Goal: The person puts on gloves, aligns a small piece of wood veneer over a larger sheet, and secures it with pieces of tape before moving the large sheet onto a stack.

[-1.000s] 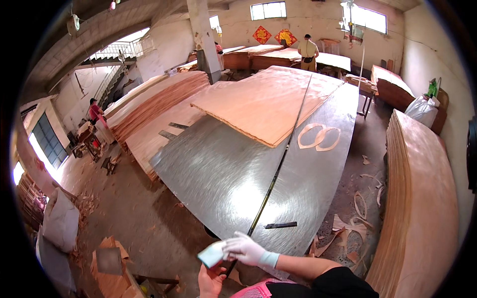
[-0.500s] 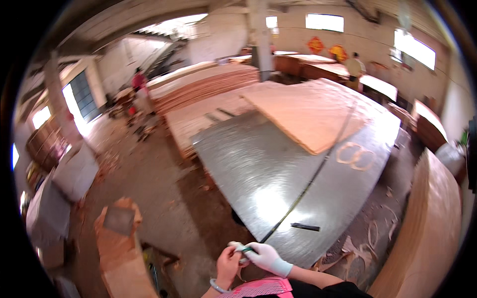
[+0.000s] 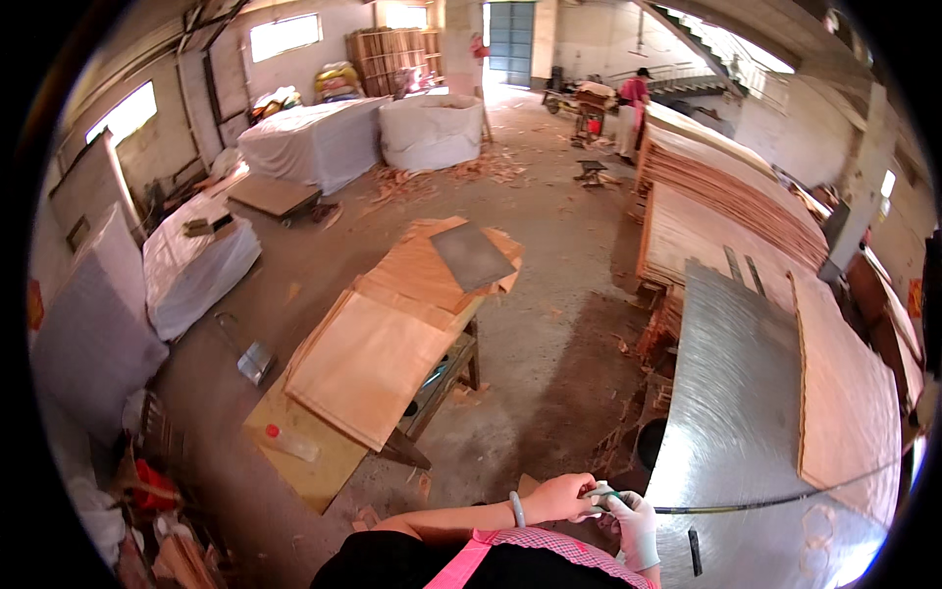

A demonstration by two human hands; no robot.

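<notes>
My left hand (image 3: pixel 566 498), bare with a pale bracelet at the wrist, is closed close in front of me. Against it, my right hand (image 3: pixel 636 528) in a white glove is closed too. Between their fingertips is a small pale thing with a dark green strip; its kind is too small to make out. Both hands are just off the near left edge of the metal-topped table (image 3: pixel 721 393). A short black bar (image 3: pixel 696 552) lies on that table beside my right hand, and a long dark strip (image 3: pixel 756 508) crosses the tabletop.
A wood veneer sheet (image 3: pixel 844 383) covers the table's right part; stacked veneer (image 3: pixel 731 182) rises beyond. Left of me stands a low bench with veneer sheets (image 3: pixel 363 363), a grey plate (image 3: pixel 472 257) and a clear bottle (image 3: pixel 291 444). A person (image 3: pixel 631 113) stands far off.
My view has swung to the left, so the metal table now sits at the right and the bench shows fully. My hands stay together at the small thing.
</notes>
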